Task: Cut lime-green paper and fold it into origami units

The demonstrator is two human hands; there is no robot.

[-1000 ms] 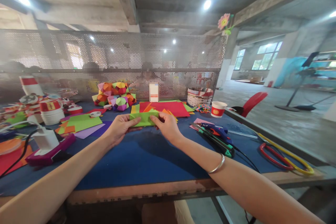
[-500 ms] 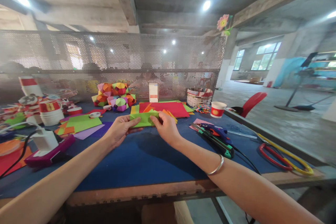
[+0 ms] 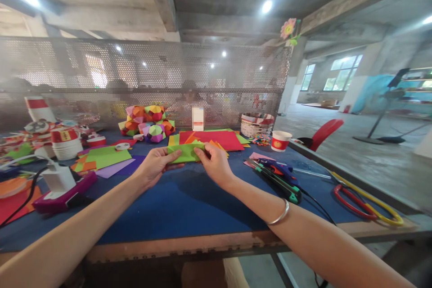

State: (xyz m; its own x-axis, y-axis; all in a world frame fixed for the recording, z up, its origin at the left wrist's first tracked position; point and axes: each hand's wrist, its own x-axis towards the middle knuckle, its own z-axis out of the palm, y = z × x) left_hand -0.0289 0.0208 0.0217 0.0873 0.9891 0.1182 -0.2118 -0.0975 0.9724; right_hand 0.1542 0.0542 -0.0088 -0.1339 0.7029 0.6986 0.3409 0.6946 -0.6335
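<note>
A folded strip of green paper (image 3: 185,153) is stretched between my hands, raised a little over the blue tabletop (image 3: 189,207). My left hand (image 3: 155,166) pinches its left end, thumb on top and fingers beneath. At the other end my right hand (image 3: 216,162) is closed on the paper, its thumb pressing the near face. Just behind lie red paper sheets (image 3: 216,138) with orange and yellow folded pieces (image 3: 218,146) on them. Left of my left hand are green sheets (image 3: 110,156) and purple paper (image 3: 116,168).
Folded paper balls (image 3: 155,132), a woven basket (image 3: 257,124) and a paper cup (image 3: 281,141) stand toward the back. To the right lie a glue gun (image 3: 280,168), a utility knife (image 3: 276,182) and scissors (image 3: 366,202). A purple power strip (image 3: 64,193) sits left. A perforated metal screen (image 3: 202,72) rises behind.
Both hands keep the green paper in nearly the same place and grip. The whole view has shifted very slightly.
</note>
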